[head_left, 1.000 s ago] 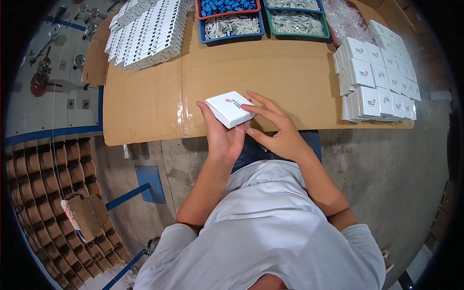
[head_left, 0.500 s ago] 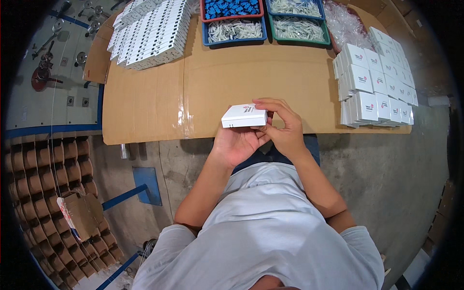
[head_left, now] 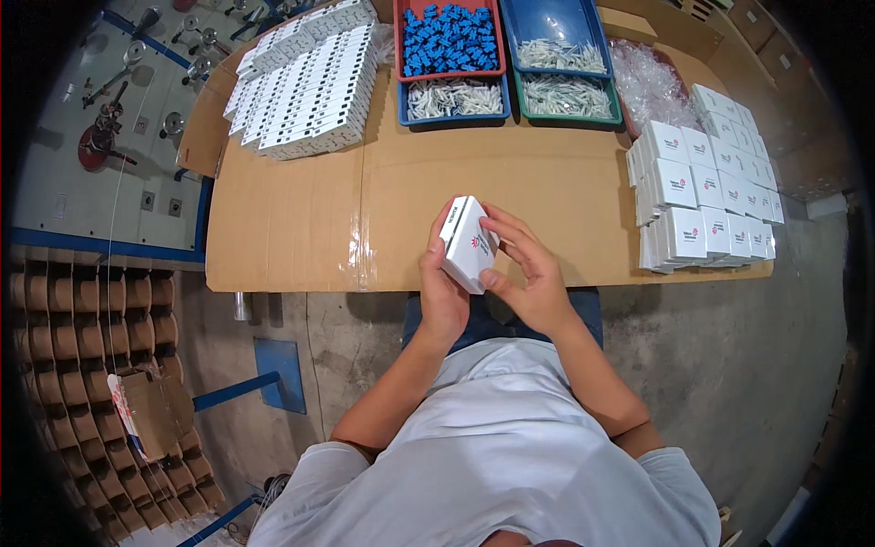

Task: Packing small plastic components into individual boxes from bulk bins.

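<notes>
Holding a flat white box [head_left: 470,244] in both hands, the person has it tilted, raised near the front edge of the cardboard-covered table [head_left: 437,182]. Left hand [head_left: 444,296]: thumb laid along the box's left side; remaining fingers mostly hidden behind it, so their spacing cannot be told. Right hand [head_left: 533,283]: thumb on the printed face near its lower end, index finger at the upper right edge, the two spread apart and gripping lightly; other fingers curved alongside. Surroundings: stacked white boxes [head_left: 706,196] at right; rows of white cartons [head_left: 310,91] at far left. Far middle: red tray [head_left: 451,77] of blue pieces; blue tray [head_left: 456,121] and green tray [head_left: 571,121] of pale slender pieces.
</notes>
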Motion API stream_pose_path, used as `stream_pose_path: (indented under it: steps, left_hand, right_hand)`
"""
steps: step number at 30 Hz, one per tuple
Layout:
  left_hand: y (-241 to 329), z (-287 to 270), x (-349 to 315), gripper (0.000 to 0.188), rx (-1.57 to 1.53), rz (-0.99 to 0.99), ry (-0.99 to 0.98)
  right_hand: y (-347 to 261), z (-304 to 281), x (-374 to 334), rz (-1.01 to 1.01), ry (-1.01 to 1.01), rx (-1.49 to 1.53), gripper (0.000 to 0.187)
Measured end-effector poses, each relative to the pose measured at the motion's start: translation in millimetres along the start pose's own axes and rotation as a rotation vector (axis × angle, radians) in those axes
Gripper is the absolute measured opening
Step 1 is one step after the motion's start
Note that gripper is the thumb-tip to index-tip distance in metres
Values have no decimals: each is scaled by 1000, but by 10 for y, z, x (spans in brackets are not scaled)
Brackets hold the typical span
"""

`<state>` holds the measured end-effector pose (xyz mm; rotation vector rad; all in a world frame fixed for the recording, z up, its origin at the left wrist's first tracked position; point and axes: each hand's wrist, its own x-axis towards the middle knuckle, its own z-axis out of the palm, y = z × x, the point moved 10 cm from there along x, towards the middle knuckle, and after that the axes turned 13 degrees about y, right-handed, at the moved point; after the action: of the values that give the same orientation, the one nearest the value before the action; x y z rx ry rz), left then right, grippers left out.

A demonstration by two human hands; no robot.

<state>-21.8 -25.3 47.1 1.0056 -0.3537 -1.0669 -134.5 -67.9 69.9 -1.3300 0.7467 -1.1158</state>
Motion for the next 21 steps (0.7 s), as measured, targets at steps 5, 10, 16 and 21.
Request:
stream_pose_path:
  steps: [5, 10, 16, 21]
  left_hand:
    - [-97, 3, -38, 66, 19, -26, 63]
    - [-215, 30, -88, 80, 7, -142, 47]
    - [-170, 92, -116, 89, 10, -124, -7]
    - [-217, 79, -118, 89, -40, -246, 88]
  right_hand:
    - [-161, 68, -49, -209, -7, -300, 74]
    - [-234, 84, -64, -359, -15, -390, 82]
    - [-270, 92, -98, -383, -92, -371, 83]
    - [-326, 101, -113, -473, -157, -488, 90]
